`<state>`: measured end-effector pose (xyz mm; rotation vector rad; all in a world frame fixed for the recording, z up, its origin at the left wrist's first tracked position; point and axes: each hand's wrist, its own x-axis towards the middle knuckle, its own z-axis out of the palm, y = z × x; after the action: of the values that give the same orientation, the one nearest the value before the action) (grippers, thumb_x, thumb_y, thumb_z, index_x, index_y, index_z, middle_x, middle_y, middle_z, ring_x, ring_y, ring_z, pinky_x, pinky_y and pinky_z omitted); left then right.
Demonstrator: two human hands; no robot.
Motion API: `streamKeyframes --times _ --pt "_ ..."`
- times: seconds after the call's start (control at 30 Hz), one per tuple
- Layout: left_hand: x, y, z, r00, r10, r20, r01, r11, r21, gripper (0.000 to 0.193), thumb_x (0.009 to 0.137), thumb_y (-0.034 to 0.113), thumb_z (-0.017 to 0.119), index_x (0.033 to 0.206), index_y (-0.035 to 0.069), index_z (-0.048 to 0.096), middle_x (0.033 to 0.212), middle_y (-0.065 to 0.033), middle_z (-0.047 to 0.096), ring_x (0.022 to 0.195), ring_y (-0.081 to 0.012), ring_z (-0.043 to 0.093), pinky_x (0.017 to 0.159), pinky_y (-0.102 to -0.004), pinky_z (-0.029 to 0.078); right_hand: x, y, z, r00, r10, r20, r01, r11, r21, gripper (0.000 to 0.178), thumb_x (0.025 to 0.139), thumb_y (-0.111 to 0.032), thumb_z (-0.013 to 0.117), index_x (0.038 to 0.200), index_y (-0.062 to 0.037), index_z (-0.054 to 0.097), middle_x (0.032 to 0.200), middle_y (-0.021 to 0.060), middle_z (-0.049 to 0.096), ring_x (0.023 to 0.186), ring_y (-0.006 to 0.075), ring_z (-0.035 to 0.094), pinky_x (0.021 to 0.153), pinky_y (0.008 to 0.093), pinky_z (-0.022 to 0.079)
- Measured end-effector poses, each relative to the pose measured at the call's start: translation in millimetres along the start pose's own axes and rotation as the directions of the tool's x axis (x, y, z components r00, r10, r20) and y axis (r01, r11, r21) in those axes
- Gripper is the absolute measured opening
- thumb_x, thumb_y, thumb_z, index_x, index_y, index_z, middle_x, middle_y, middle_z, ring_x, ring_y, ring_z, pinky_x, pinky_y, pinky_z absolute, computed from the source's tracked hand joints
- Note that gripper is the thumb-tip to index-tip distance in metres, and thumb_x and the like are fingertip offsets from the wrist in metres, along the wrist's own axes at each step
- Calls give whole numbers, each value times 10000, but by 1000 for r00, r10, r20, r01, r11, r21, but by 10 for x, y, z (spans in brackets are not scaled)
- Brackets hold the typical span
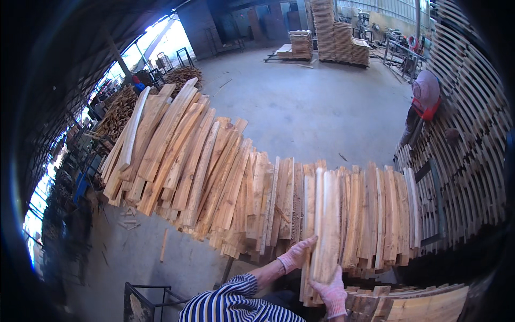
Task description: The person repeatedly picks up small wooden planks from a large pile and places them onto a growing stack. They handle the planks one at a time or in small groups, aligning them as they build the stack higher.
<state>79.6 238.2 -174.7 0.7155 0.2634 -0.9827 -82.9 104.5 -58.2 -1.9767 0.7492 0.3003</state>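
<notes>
My left hand (pixel 296 256), in a pinkish-white knit glove, presses against the left side of a small bundle of wooden boards (pixel 326 225). The near end of that bundle is gripped by my right hand (pixel 331 292), gloved the same way, with its thumb toward the end faces. The boards are upright on edge or tilted; how many I hold cannot be told. They lie over a long row of similar rough boards (pixel 230 188), which runs from the far left to the right, packed side by side.
More boards (pixel 413 303) are stacked at lower right. A tall slatted wood stack (pixel 466 134) fills the right, where a person in a hat (pixel 426 91) stands. A black metal frame (pixel 153 303) is at lower left. Wood pallet stacks (pixel 335 40) stand at the back.
</notes>
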Motion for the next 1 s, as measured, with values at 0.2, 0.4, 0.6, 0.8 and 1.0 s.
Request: streamKeyframes --times 0.2,0.4,0.6,0.8,1.0 --pt "-402 200 1660 883 19 468 -42 998 38 426 993 333 623 1266 8 650 1210 -103 723 1091 -249 693 996 -435 541 -1102 -434 -771 894 -95 -437 130 990 51 1255 582 -340 958 1579 -31 261 1293 258 643 1145 367 672 963 418 544" --pt "-575 -310 2924 730 -10 683 -261 920 293 314 947 165 647 1207 -11 667 1135 -113 738 1041 -218 704 919 -363 571 -2277 -715 -1699 711 -98 -697 144 989 9 1103 617 -367 935 1509 -77 354 1300 228 640 1144 394 668 958 453 550" --pt "-1265 -881 4518 347 -380 857 -240 848 473 735 781 201 875 1403 12 531 1173 -80 700 1116 -190 655 970 -327 534 -2951 -314 -2628 320 -279 -905 428 895 -125 1228 695 -237 894 1635 -54 125 1546 191 423 1440 281 412 1195 376 346" --pt "-1798 -1971 5478 91 -481 872 -564 697 443 729 810 48 862 1416 77 457 1199 -69 689 1093 -162 666 894 -284 582 -3234 999 -2583 329 66 -942 479 848 227 1298 703 -204 909 1639 -81 18 1524 199 454 1390 263 469 1156 357 404" --pt "-1407 -2916 5660 -123 -626 770 -175 778 604 524 1049 284 550 1457 -39 484 1426 -175 585 1312 -277 583 1179 -396 429 -3846 987 -2230 118 314 -942 227 915 333 1171 828 -468 826 1637 -17 109 1547 243 431 1420 270 461 1163 350 381"
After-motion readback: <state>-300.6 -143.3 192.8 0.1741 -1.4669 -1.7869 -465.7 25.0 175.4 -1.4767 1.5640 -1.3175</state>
